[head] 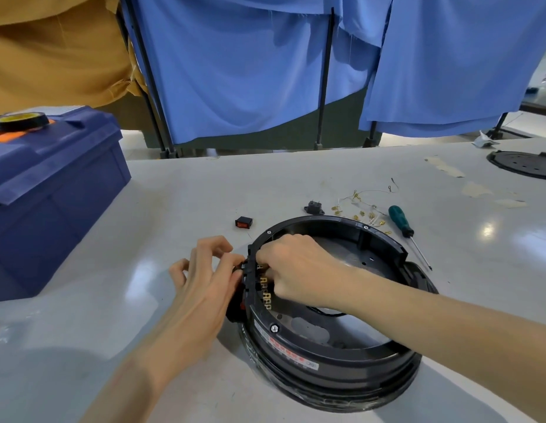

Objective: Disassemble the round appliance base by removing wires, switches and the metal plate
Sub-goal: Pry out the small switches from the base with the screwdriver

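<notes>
Both hands work the left wall of the round appliance base, which sits on the table: the left hand outside it, curled fingertips pinching a rocker switch seated in the wall, the right hand inside it, fingers curled down behind that switch, their grip hidden. The base looks like rigid, lightish plastic that may slide, so it wants bracing; the switch probably frees by squeezing its side clips, and the brass terminals inside the wall seem thin and bendable
</notes>
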Available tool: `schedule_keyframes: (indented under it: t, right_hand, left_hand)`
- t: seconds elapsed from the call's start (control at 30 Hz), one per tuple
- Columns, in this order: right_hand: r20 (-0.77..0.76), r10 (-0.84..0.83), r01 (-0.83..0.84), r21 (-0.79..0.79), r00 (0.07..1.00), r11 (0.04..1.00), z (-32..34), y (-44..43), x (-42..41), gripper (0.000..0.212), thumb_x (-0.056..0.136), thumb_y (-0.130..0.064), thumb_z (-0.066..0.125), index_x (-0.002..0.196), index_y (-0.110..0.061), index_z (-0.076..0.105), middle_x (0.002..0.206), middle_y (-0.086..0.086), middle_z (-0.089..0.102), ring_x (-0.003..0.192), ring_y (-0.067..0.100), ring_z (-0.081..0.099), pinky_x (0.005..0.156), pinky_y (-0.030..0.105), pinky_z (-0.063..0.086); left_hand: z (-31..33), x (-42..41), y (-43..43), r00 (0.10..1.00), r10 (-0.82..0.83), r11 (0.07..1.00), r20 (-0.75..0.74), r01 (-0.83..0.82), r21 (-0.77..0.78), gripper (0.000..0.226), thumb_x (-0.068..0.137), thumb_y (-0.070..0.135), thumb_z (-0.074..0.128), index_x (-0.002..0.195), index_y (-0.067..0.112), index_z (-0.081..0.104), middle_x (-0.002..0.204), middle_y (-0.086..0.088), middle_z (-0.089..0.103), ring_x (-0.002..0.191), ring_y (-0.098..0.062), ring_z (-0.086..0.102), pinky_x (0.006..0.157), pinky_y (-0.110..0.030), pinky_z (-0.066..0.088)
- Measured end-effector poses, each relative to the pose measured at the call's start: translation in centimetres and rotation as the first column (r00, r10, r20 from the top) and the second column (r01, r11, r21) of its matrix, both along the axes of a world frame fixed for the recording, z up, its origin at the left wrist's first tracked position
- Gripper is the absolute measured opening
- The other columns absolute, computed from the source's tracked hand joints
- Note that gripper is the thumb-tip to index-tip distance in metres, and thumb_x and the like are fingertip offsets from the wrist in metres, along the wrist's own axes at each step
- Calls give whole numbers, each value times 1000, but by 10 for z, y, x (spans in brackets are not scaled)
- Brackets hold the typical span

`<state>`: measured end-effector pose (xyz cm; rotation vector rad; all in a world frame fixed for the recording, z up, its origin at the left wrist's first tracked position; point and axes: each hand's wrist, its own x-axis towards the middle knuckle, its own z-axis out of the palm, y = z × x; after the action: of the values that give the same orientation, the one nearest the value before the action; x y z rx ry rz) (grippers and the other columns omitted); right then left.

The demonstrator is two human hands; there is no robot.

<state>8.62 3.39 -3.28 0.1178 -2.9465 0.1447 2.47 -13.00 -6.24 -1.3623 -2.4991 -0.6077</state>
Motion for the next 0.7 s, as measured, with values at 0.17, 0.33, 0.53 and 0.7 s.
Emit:
schedule_keyframes:
  t: [0.17, 0.33, 0.53, 0.7]
  right_hand:
    - [53, 94, -75, -281, 994, 957, 10, 14, 1, 14, 77, -10, 59, 70, 0, 64, 65, 16, 60, 64, 30, 51, 63, 43, 47]
    - [82, 172, -130, -374, 982, 918, 17, 20, 5, 13, 89, -15, 64, 84, -6, 72, 76, 4, 69, 69, 16, 57, 69, 34, 46]
    - [38, 196, -171, -349, 980, 921, 18, 18, 6, 12, 86, -8, 59, 78, -1, 66, 66, 9, 62, 62, 20, 51, 64, 32, 44]
    - [29, 190, -170, -332, 981, 928, 16, 18, 6, 12, 89, -11, 61, 83, -3, 68, 71, 5, 64, 65, 16, 52, 67, 32, 44]
  left_hand:
    - [2, 2, -1, 1000, 19, 1000, 13, -19, 3, 23, 97, 7, 46, 115, 12, 59, 120, -6, 44, 90, -5, 14, 91, -43, 38]
    - [3, 1, -3, 990, 6, 1000, -139, -6, 2, 20, 98, 12, 45, 104, 7, 63, 106, -14, 52, 87, -14, 28, 77, -44, 47]
    - [4, -2, -3, 994, -10, 1000, -108, 8, -24, 51, 96, 25, 14, 108, 11, 61, 115, -12, 44, 107, -16, 47, 87, -39, 38]
    - [3, -4, -2, 995, 11, 1000, -102, -13, -14, 44, 98, 26, 18, 104, 12, 60, 115, -11, 39, 106, -20, 49, 87, -32, 26]
